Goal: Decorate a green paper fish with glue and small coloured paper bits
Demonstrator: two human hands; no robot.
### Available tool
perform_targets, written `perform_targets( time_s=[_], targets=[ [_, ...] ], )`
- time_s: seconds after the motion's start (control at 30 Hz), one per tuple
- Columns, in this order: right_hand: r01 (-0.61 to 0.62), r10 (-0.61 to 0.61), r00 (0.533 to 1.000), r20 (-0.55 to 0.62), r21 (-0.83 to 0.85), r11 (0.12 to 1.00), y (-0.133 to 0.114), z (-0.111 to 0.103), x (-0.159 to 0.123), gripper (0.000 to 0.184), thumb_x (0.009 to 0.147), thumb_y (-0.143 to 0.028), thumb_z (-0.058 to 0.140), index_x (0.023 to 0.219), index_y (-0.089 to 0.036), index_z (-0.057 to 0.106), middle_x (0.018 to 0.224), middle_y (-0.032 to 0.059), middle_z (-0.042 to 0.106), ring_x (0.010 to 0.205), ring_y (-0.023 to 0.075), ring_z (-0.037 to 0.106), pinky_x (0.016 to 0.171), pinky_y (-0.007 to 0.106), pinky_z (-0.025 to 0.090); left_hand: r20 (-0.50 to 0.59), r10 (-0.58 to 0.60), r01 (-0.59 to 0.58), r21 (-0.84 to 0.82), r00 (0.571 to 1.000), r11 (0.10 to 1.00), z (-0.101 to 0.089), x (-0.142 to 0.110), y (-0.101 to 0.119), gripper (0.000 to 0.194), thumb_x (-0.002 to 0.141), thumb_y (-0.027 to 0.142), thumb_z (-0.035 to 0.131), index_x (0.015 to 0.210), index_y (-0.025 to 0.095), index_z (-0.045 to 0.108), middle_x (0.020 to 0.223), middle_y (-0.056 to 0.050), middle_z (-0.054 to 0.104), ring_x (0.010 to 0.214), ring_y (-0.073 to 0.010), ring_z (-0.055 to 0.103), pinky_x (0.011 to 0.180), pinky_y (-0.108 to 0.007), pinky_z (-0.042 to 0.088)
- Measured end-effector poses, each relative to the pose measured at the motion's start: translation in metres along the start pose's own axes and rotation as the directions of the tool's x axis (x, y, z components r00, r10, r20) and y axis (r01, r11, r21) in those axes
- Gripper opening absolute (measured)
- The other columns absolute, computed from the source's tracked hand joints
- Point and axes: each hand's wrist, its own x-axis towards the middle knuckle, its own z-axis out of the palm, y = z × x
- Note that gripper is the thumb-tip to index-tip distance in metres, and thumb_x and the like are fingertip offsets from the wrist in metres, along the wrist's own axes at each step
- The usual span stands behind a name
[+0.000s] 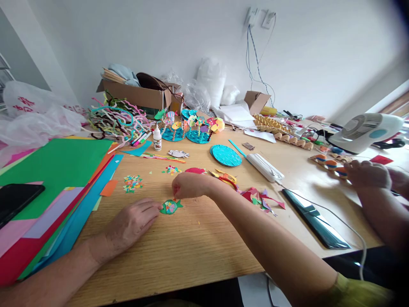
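A small green paper fish (170, 207) lies on the wooden table, its middle covered with mixed coloured paper bits. My left hand (136, 221) rests beside it, fingers stretched out low, the tips at the fish's left edge. Just above the fish, my right hand (190, 185) is closed in a pinch. A speck of orange shows under its fingertips, too small to tell whether it is held. Beyond my hands lie a pile of tiny paper bits (133, 183), another bit-covered piece (173, 170) and a red paper shape (195, 170), partly behind my right hand.
Coloured paper sheets (79, 157) and a black phone (19, 198) lie at left. A glue bottle (157, 138) stands behind. Scissors (227, 178), paper scraps (260, 198), a blue disc (226, 155), a power strip (264, 167) and a co-worker's hands (370, 175) are to the right.
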Motion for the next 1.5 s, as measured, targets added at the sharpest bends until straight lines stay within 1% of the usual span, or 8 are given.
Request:
perform_targets(
  time_s=[0.17, 0.27, 0.4, 0.57, 0.7, 0.87, 1.37, 1.5],
  targets=[
    [-0.114, 0.13, 0.986, -0.105, 0.146, 0.983, 0.004, 0.022, -0.012, 0.025, 0.079, -0.027, 0.057, 0.096, -0.018, 0.073, 0.089, 0.0033, 0.073, 0.075, 0.0143, 0.062, 0.052, 0.019, 0.036, -0.01, -0.006, 0.006, -0.004, 1.0, 1.0, -0.004, 0.004, 0.003, 0.031, 0.097, 0.016, 0.035, 0.093, 0.019, 0.066, 0.094, -0.005, 0.072, 0.089, -0.0177, 0.067, 0.079, -0.029, 0.058],
    [-0.167, 0.198, 0.97, -0.144, 0.204, 0.965, 0.005, 0.034, -0.012, 0.023, 0.077, -0.027, 0.058, 0.092, -0.018, 0.074, 0.085, 0.0028, 0.072, 0.072, 0.0135, 0.06, 0.051, 0.019, 0.035, -0.003, 0.012, -0.012, 0.002, 1.0, 1.0, -0.006, 0.006, 0.005, 0.032, 0.097, 0.016, 0.034, 0.088, 0.019, 0.065, 0.092, -0.005, 0.072, 0.085, -0.0174, 0.066, 0.076, -0.028, 0.057],
    [-0.212, 0.257, 0.952, -0.168, 0.244, 0.946, 0.002, 0.04, -0.011, 0.022, 0.076, -0.023, 0.059, 0.088, -0.015, 0.074, 0.082, 0.0041, 0.072, 0.07, 0.0132, 0.059, 0.05, 0.02, 0.034, 0.013, 0.014, -0.014, 0.018, 1.0, 1.0, -0.007, 0.007, 0.006, 0.035, 0.098, 0.017, 0.031, 0.084, 0.019, 0.062, 0.088, -0.005, 0.071, 0.082, -0.018, 0.065, 0.073, -0.029, 0.056],
    [-0.231, 0.282, 0.945, -0.164, 0.275, 0.933, -0.002, 0.039, -0.013, 0.022, 0.075, -0.022, 0.059, 0.088, -0.015, 0.075, 0.079, 0.0037, 0.071, 0.068, 0.0133, 0.057, 0.051, 0.021, 0.033, 0.032, 0.008, -0.009, 0.036, 0.999, 0.999, -0.007, 0.007, 0.007, 0.035, 0.099, 0.017, 0.03, 0.084, 0.019, 0.061, 0.086, -0.004, 0.069, 0.085, -0.018, 0.064, 0.074, -0.028, 0.055],
    [-0.246, 0.302, 0.94, -0.159, 0.297, 0.923, -0.004, 0.04, -0.013, 0.022, 0.075, -0.022, 0.06, 0.088, -0.015, 0.075, 0.079, 0.0036, 0.071, 0.068, 0.0132, 0.056, 0.049, 0.021, 0.032, 0.023, 0.018, -0.019, 0.036, 1.0, 0.999, -0.007, 0.007, 0.007, 0.036, 0.1, 0.017, 0.029, 0.08, 0.019, 0.059, 0.084, -0.004, 0.068, 0.084, -0.0179, 0.064, 0.073, -0.028, 0.054],
    [-0.26, 0.323, 0.932, -0.166, 0.317, 0.912, -0.005, 0.042, -0.013, 0.022, 0.074, -0.022, 0.06, 0.088, -0.016, 0.075, 0.079, 0.0032, 0.071, 0.068, 0.0126, 0.057, 0.049, 0.021, 0.031, 0.013, 0.022, -0.022, 0.028, 1.0, 0.999, -0.006, 0.007, 0.006, 0.037, 0.1, 0.018, 0.028, 0.081, 0.018, 0.059, 0.082, -0.004, 0.068, 0.081, -0.0185, 0.063, 0.071, -0.029, 0.053],
    [-0.28, 0.355, 0.913, -0.202, 0.323, 0.904, -0.008, 0.048, -0.01, 0.019, 0.073, -0.02, 0.059, 0.084, -0.016, 0.075, 0.078, 0.0034, 0.071, 0.067, 0.0124, 0.057, 0.049, 0.021, 0.031, 0.027, 0.023, -0.023, 0.013, 0.999, 1.0, -0.005, 0.007, 0.006, 0.035, 0.1, 0.016, 0.03, 0.08, 0.018, 0.059, 0.081, -0.005, 0.066, 0.079, -0.0184, 0.061, 0.07, -0.028, 0.051],
    [-0.28, 0.354, 0.911, -0.211, 0.314, 0.907, -0.009, 0.049, -0.008, 0.018, 0.073, -0.021, 0.061, 0.084, -0.016, 0.075, 0.081, 0.0039, 0.072, 0.069, 0.013, 0.057, 0.05, 0.021, 0.032, 0.019, 0.02, -0.021, 0.018, 1.0, 1.0, -0.006, 0.008, 0.007, 0.035, 0.099, 0.015, 0.031, 0.077, 0.018, 0.058, 0.078, -0.004, 0.065, 0.076, -0.018, 0.06, 0.068, -0.028, 0.051]
  ],
)
